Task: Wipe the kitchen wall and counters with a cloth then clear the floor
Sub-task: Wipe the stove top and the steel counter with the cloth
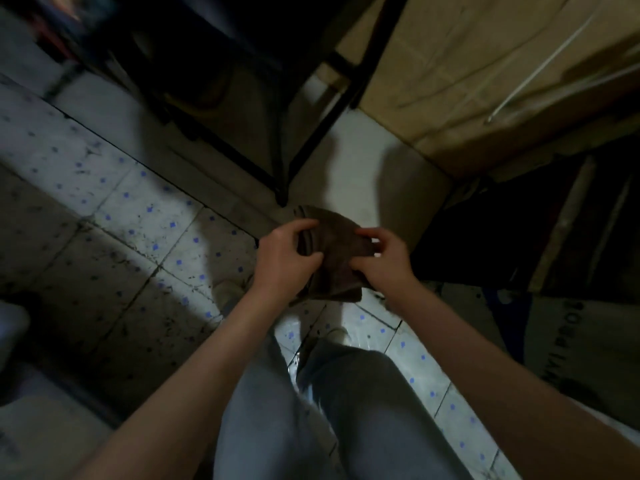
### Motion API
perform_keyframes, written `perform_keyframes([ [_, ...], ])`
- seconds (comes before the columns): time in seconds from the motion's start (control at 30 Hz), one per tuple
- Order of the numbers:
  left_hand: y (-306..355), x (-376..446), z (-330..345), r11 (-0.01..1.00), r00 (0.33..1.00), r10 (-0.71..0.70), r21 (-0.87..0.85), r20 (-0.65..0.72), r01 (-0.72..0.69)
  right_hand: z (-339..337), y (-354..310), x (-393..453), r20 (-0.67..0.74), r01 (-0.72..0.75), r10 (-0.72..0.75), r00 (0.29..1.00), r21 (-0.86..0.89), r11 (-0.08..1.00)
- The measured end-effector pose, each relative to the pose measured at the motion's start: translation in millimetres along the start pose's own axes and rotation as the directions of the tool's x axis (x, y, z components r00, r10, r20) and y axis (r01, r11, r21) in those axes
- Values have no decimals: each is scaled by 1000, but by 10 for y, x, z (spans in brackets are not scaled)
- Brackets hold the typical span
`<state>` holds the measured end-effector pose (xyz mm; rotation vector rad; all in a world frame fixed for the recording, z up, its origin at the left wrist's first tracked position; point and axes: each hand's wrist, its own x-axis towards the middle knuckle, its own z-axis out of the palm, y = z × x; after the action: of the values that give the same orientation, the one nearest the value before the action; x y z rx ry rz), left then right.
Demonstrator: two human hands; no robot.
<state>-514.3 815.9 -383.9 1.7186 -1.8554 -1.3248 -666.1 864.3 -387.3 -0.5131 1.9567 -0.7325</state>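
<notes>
Hanging folded above the speckled floor (145, 216), a dark brown cloth (332, 258) is gripped on its left by the left hand (282, 259) and pinched on its right by the right hand (384, 263).

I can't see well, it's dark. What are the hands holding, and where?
A dark folded cloth: left hand grips its left edge, right hand its right edge.

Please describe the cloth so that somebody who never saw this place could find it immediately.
Look at the tiled floor with blue dots, then at the two bare forearms reaching forward above it. The cloth is held between the left hand and the right hand. It is dark brown, folded and soft.
</notes>
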Motion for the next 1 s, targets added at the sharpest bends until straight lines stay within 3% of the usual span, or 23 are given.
perform_keyframes([
  [0.37,771,184,-1135,980,980,194,42,34,-195,-6,-1341,-521,-98,130,-127,987,23,991],
  [0.6,1058,614,-1651,953,953,298,43,61,-301,116,-1923,-394,-198,151,-145,969,14,988],
  [0.77,1193,979,-1837,942,944,326,62,43,-329,220,-2364,-131,-181,192,-208,961,-103,976],
  [1.0,1223,1475,-1904,970,970,239,64,-39,-236,281,-2772,232,-137,249,-313,940,-350,903],
])
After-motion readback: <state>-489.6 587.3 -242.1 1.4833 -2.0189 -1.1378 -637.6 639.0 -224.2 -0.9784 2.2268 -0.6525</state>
